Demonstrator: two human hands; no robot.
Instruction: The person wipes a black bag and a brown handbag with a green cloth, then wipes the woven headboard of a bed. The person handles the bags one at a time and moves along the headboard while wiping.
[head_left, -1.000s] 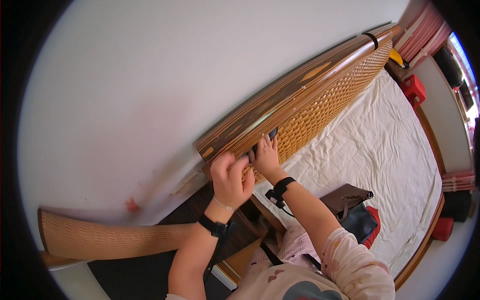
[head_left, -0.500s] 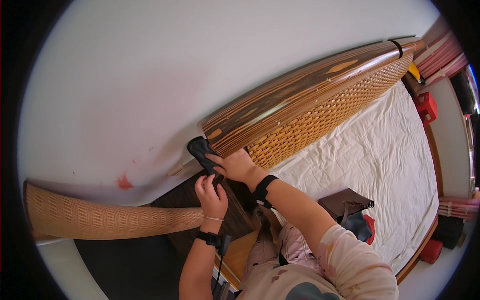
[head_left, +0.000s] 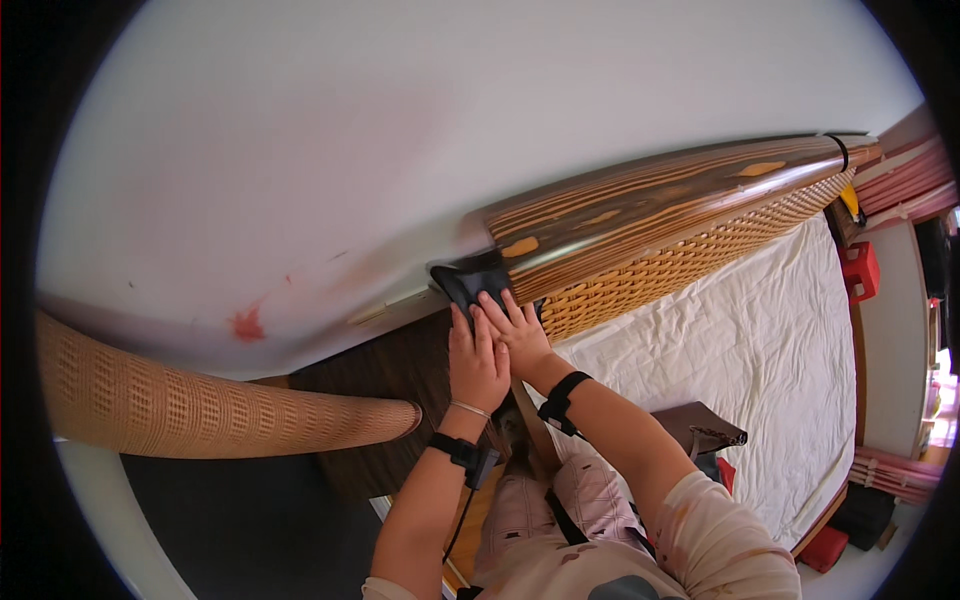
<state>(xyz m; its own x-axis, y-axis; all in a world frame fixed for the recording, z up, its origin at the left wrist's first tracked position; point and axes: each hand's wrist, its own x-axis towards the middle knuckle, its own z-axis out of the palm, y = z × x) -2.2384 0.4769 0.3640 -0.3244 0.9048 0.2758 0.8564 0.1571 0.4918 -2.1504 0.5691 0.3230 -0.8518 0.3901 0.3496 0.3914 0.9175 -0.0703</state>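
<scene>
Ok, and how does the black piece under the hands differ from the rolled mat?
Colour: the black piece is plain and dark; the rolled mat is tan with a woven pattern.
Shape: the black piece is short and creased; the rolled mat is a long tube.
Contact: the left hand and right hand are at the black piece; neither touches the rolled mat.
Shared: both are left of the bed.

Black cloth (head_left: 468,280), creased, against left end of headboard (head_left: 640,215) with glossy wood-grain top, woven front.
</scene>
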